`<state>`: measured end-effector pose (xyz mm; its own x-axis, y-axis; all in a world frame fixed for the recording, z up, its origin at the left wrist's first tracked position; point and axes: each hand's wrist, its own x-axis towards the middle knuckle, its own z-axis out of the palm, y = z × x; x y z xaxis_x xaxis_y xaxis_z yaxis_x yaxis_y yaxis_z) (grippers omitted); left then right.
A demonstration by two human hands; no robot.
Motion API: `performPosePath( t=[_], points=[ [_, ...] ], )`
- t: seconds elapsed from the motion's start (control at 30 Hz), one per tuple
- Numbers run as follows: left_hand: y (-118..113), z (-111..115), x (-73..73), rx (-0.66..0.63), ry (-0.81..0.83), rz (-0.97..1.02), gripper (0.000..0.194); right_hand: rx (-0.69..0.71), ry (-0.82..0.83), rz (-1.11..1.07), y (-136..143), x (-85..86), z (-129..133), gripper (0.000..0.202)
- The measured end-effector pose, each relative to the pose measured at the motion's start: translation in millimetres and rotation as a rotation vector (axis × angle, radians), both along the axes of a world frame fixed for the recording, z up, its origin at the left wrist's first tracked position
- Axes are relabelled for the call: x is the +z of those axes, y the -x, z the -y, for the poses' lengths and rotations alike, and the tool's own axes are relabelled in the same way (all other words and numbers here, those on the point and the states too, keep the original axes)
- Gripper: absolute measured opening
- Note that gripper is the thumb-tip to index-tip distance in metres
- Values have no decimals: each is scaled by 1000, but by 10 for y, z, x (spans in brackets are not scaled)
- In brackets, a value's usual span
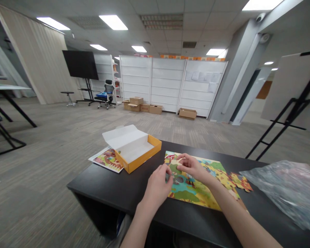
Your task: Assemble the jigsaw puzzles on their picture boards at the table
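Observation:
A colourful jigsaw puzzle [186,196] lies flat on the black table [105,187]. My left hand [158,182] is at the puzzle's left edge, fingers curled; what they hold, if anything, is too small to tell. Just right of it, my right hand [192,167] reaches over the upper left part of the puzzle, with thumb and forefinger around a small puzzle piece [174,166]. Several loose puzzle pieces [241,182] lie in a cluster beside the puzzle's right side.
An open yellow box [142,158] with a white lid flap stands left of the puzzle, partly over a printed picture sheet [107,159]. A clear plastic bag [284,193] covers the table's right end. Cardboard boxes [144,108] sit by the far shelves.

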<state>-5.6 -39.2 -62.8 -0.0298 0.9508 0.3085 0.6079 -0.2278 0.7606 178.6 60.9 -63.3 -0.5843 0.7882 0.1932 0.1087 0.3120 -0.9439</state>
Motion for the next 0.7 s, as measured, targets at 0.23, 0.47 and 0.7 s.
performPosePath(
  t=[0.23,0.47,0.7],
  points=[
    [-11,160,-46,-133,37,-357,39,-293,-122,36,-259,-25,-281,41],
    [2,191,-52,-134,44,-371,43,-226,-172,131,-76,28,-570,33],
    [2,169,-6,-124,80,-356,41,-86,-215,351,200,33,-1061,24]
  ],
)
